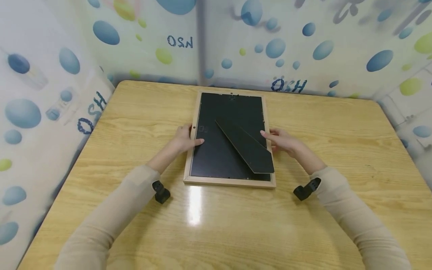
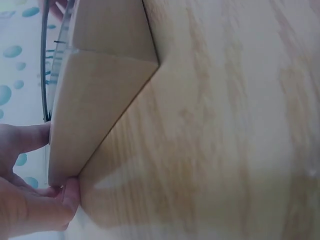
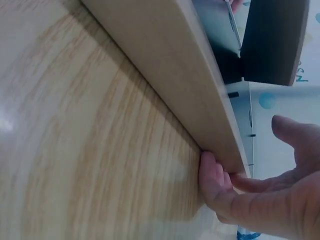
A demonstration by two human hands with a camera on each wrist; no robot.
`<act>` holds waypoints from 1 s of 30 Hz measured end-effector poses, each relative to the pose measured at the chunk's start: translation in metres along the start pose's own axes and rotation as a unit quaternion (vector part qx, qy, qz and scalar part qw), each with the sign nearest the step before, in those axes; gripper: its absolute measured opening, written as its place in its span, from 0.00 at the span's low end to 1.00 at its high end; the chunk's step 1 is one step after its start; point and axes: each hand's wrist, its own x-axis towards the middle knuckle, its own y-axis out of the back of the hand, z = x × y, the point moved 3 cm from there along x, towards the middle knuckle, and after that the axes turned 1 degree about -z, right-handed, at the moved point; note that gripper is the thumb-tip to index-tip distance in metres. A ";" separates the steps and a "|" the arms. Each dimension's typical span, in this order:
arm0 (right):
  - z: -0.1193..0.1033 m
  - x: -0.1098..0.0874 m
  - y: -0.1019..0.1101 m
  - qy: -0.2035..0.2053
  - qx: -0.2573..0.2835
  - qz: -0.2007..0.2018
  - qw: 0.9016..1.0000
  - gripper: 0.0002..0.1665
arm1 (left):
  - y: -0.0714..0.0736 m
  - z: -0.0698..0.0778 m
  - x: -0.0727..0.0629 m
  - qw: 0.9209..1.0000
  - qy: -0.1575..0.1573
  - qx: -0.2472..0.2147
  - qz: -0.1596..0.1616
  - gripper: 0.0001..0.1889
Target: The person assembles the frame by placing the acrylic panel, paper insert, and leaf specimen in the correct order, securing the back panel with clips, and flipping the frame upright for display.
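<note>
A wooden picture frame [image 1: 229, 182] lies face down on the table, its black backing board [image 1: 216, 161] upward. From the board an easel stand [image 1: 248, 148] juts out at a slant toward the lower right. My left hand [image 1: 185, 139] grips the frame's left side, thumb over the top and fingers low along the outer edge, as the left wrist view shows. On the opposite side my right hand [image 1: 283, 141] holds the edge; in the right wrist view its fingers [image 3: 210, 182] curl in at the bottom of the wood while the thumb [image 3: 290, 131] is raised above the frame.
The wood-grain table [image 1: 337, 210] has rounded far corners. Behind it and at the sides hang walls [image 1: 219, 48] printed with blue and green dots. Small black wrist cameras [image 1: 162, 192] sit at both sleeve cuffs, close above the tabletop.
</note>
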 end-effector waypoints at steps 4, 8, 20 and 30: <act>-0.003 0.000 0.004 -0.003 0.015 0.005 1.000 0.47 | 0.003 0.004 0.000 1.000 0.013 -0.004 -0.001 0.42; -0.004 0.002 0.007 0.004 0.002 0.016 1.000 0.43 | 0.004 0.006 -0.001 1.000 0.020 0.005 -0.002 0.43; -0.013 0.025 0.026 -0.011 0.029 0.066 0.997 0.40 | -0.001 0.003 -0.001 0.999 0.016 -0.032 -0.006 0.42; -0.031 0.043 0.047 -0.021 0.028 0.079 0.996 0.39 | -0.001 -0.001 0.000 0.998 0.021 -0.053 -0.009 0.42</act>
